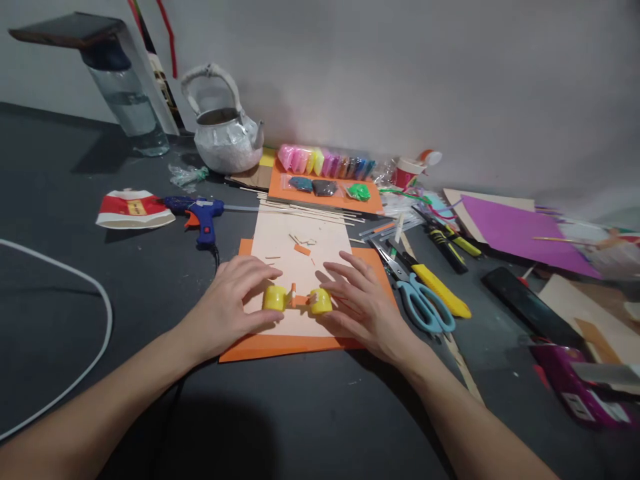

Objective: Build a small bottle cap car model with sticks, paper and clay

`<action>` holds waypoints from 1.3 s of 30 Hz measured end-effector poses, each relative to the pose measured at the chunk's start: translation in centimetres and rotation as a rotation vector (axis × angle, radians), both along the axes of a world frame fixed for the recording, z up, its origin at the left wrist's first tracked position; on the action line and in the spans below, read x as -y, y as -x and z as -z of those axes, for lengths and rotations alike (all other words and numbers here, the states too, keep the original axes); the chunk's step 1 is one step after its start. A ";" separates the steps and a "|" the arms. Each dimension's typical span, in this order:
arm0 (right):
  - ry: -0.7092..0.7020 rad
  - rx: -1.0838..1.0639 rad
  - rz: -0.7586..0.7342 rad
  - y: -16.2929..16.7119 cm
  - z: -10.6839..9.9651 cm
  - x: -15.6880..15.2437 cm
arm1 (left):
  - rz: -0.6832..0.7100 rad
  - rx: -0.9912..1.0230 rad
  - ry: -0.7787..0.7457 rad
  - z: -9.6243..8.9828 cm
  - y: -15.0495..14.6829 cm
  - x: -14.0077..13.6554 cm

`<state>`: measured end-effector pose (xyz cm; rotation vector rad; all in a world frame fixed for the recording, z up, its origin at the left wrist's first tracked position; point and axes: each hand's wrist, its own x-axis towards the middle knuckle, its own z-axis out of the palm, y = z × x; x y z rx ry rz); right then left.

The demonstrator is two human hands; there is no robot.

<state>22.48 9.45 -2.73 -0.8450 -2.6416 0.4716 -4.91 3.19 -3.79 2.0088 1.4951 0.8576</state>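
A small model lies on the cream paper, with two short yellow cylinders joined by an orange strip. My left hand curves around the left yellow cylinder, thumb low beside it and fingers above, with a gap between them. On the other side, my right hand has its fingers spread around the right yellow cylinder. Whether any fingertips touch the cylinders I cannot tell. Beyond the model lie a small orange scrap and bits of thin stick.
A blue glue gun lies left, near a silver kettle and a water bottle. Scissors, a yellow cutter and purple card lie right. Clay packs sit behind. A white cable curves at left.
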 end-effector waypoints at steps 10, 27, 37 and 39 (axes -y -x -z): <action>-0.005 0.009 0.013 0.0 0.0 -0.1 | 0.083 -0.104 -0.017 0.3 -0.1 -0.1; -0.133 -0.009 0.007 2.4 0.0 2.7 | -0.096 -0.112 -0.009 0.5 -0.2 -0.4; -0.043 -0.165 -0.008 1.0 0.2 1.3 | -0.070 -0.149 -0.007 0.1 0.3 0.0; -0.057 -0.190 0.009 0.4 0.0 0.7 | -0.062 -0.156 0.005 0.1 0.3 0.0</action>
